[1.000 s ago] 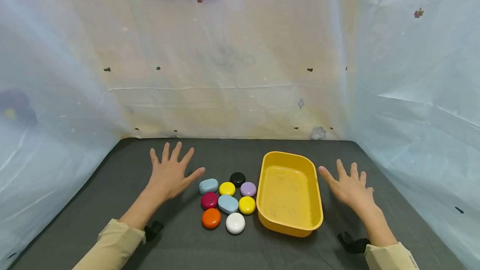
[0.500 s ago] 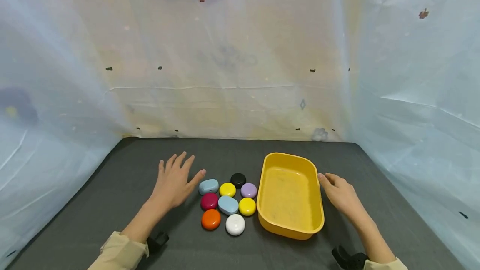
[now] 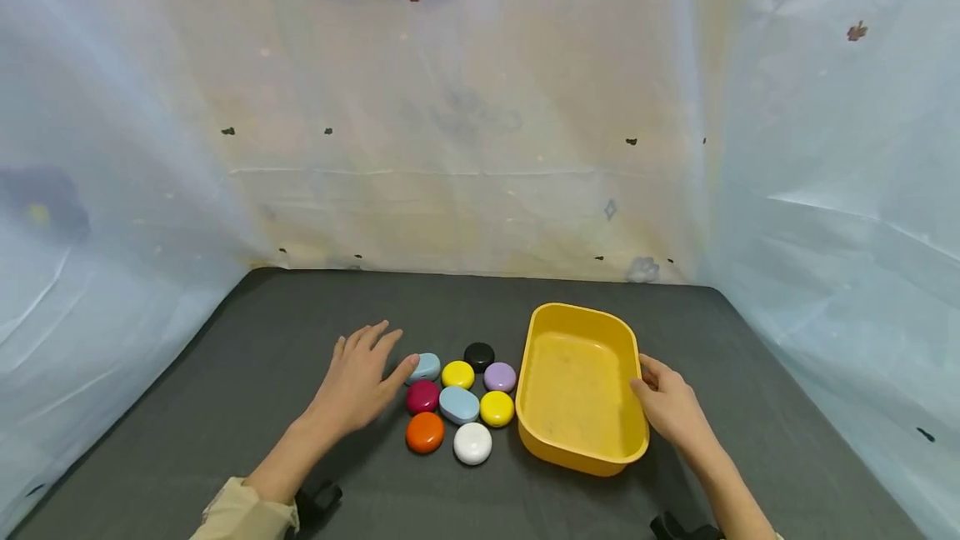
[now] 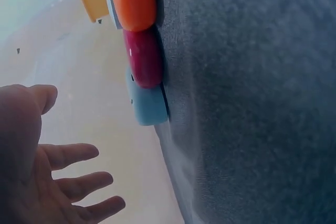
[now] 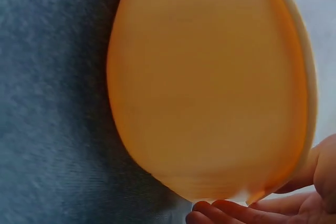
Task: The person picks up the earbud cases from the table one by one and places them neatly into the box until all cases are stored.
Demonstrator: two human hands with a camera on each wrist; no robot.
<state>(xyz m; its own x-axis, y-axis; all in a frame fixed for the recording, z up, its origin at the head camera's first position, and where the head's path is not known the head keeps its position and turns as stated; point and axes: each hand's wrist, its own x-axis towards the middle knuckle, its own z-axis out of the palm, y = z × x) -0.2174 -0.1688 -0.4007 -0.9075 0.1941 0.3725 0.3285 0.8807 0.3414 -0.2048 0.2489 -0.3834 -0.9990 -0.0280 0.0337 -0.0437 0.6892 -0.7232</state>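
My right hand (image 3: 673, 411) is at the right side of a yellow plastic tub (image 3: 581, 452), gripping its rim with the thumb over the edge and the fingers along the outer wall. In the right wrist view the tub wall (image 5: 210, 87) hides the thumb's tip. My left hand (image 3: 356, 382) hovers left of several glossy, pebble-like pieces, fingers spread and holding nothing. Its thumb overlaps a light blue piece (image 3: 427, 367) in the head view. Close by lie a maroon piece (image 3: 423, 397) and an orange one (image 3: 424, 432). The left wrist view shows the palm apart from them.
Between the left hand and the tub, the group also has a white piece (image 3: 472, 443), a black one (image 3: 478, 356), a purple one (image 3: 499, 377), yellow ones and another light blue one. The dark cloth-covered table (image 3: 420, 498) is bounded by pale sheet walls (image 3: 480, 215).
My right hand has come in from the right and taken hold of the tub's rim. My left hand has shifted right and nearer, its fingers less spread. The pieces stay put.
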